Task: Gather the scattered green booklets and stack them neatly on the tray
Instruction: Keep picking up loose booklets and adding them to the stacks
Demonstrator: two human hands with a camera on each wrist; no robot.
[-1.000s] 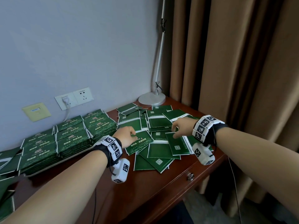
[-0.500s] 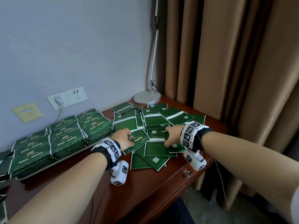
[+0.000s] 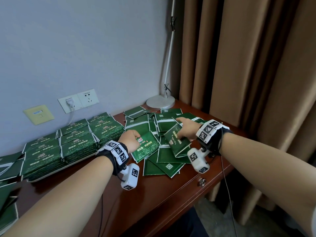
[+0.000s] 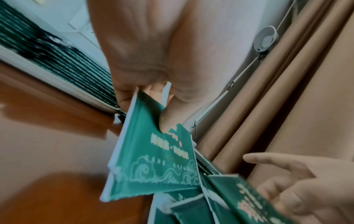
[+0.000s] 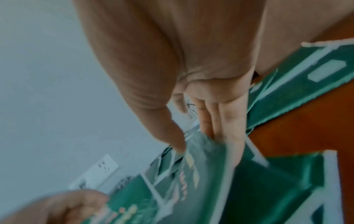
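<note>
Green booklets lie scattered (image 3: 168,165) on the right half of the wooden desk (image 3: 153,194). Neat stacks (image 3: 75,142) fill the pale tray (image 3: 68,166) at the left. My left hand (image 3: 136,136) pinches one booklet (image 3: 145,148) by its top edge, printed face up, just above the pile. In the left wrist view the thumb lies on this booklet (image 4: 153,159) with the fingers behind it. My right hand (image 3: 181,127) holds a second booklet (image 3: 177,141), tilted and raised. In the right wrist view that booklet (image 5: 206,166) sits between thumb and straight fingers (image 5: 220,118).
A lamp base (image 3: 160,101) stands at the desk's back corner, next to brown curtains (image 3: 239,65). Wall sockets (image 3: 78,100) sit above the tray. More loose booklets (image 3: 6,211) lie at the far left. A drawer knob (image 3: 201,182) marks the desk's front edge.
Both hands were pressing into the pile and now each has lifted a booklet. The right hand's booklet has come up tilted with its printed face showing.
</note>
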